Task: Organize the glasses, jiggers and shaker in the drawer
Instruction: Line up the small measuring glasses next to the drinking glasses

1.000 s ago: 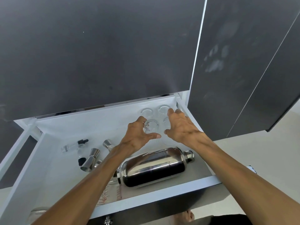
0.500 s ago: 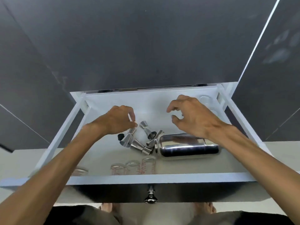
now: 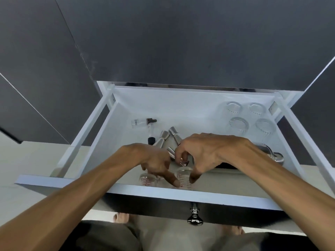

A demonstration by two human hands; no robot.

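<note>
Four clear glasses [image 3: 237, 124] stand upright in a two-by-two block in the far right corner of the white drawer [image 3: 181, 104]. Steel jiggers [image 3: 164, 139] lie tipped over mid-drawer, and the steel shaker [image 3: 272, 155] lies on its side along the right wall. Two small measuring glasses [image 3: 184, 176] with red marks stand by the front edge.

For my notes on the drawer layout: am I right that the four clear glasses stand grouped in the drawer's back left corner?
Not quite: the head view shows the four clear glasses grouped in the back right corner of the drawer, not the left. The dropper bottle lies toward the back left.
</note>
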